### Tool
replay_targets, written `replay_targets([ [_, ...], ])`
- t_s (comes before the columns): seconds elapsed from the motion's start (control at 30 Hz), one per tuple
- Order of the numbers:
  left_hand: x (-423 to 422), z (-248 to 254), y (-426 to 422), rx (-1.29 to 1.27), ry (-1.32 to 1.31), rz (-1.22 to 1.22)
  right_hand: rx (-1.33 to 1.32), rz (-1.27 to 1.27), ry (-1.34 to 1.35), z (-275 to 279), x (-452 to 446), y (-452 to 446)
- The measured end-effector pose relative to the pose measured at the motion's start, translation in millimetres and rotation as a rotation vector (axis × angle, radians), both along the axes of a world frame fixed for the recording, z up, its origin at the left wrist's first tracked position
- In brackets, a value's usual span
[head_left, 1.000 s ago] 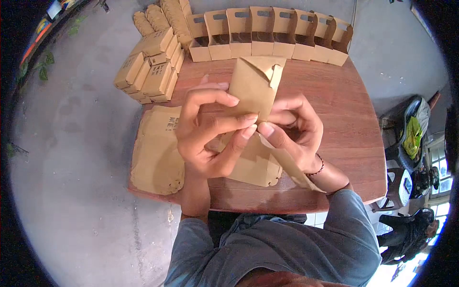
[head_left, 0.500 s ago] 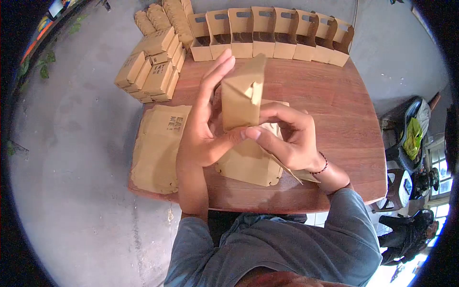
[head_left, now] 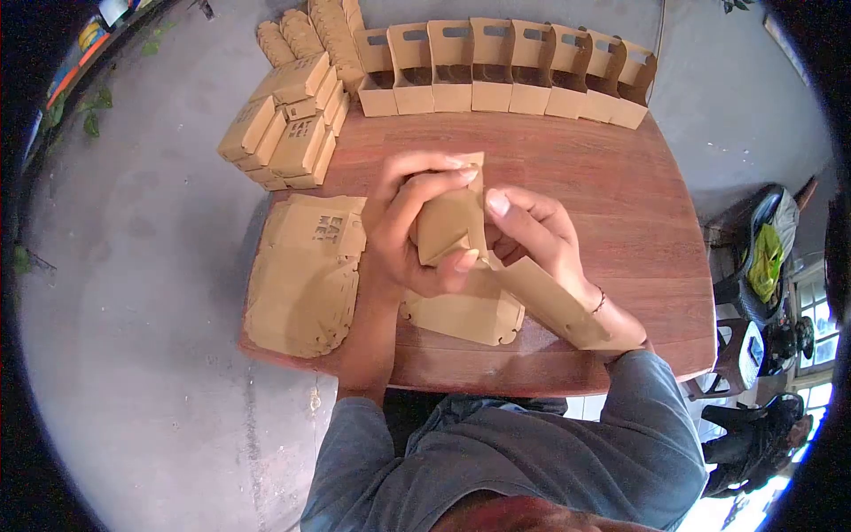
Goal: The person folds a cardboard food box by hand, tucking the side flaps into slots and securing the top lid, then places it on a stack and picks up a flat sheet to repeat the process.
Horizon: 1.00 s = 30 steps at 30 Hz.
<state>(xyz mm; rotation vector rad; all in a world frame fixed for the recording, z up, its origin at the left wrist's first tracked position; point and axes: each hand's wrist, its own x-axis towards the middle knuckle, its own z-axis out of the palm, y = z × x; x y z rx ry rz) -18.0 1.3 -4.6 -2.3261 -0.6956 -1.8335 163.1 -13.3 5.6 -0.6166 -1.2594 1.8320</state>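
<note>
Raised over the table is a partly folded brown cardboard box [head_left: 449,225], with a long flap [head_left: 554,304] hanging out toward the lower right, under my right wrist. My left hand [head_left: 409,222] wraps round the box from the left, fingertips on its upper edge and thumb at its lower corner. At the box's right edge, my right hand [head_left: 538,232] is closed with curled fingers, its thumb up against the side; the inner fingers are partly hidden. Beneath my hands lies a flat cardboard blank [head_left: 470,312]. Left of it rests a stack of flat blanks [head_left: 297,284] printed "EAT ME!".
Folded boxes [head_left: 297,146] are piled at the table's back left, beside stacked cardboard pieces [head_left: 332,44]. Several cardboard carriers with handle holes [head_left: 492,96] line the back edge. A stool [head_left: 737,355] and a chair with bags [head_left: 762,253] stand at the right.
The box has turned and come lower, its long flap now swung out to the right. My left fingers have folded over its top edge, and my right thumb has moved up the side.
</note>
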Motion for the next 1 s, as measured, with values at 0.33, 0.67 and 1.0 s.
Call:
replay_targets([
  [0.33, 5.8, -1.5, -4.8, 0.220, -0.015, 0.050, -0.037, 0.052, 0.150, -3.2, -8.6, 2.6],
  [0.67, 17.0, -8.8, -3.6, 0.253, 0.046, 0.073, 0.042, -0.159, 0.142, -15.0, -5.5, 11.0],
  [1.0, 12.5, -13.6, 1.2, 0.275, -0.066, 0.013, 0.001, -0.018, 0.192, -8.8, -7.6, 6.5],
])
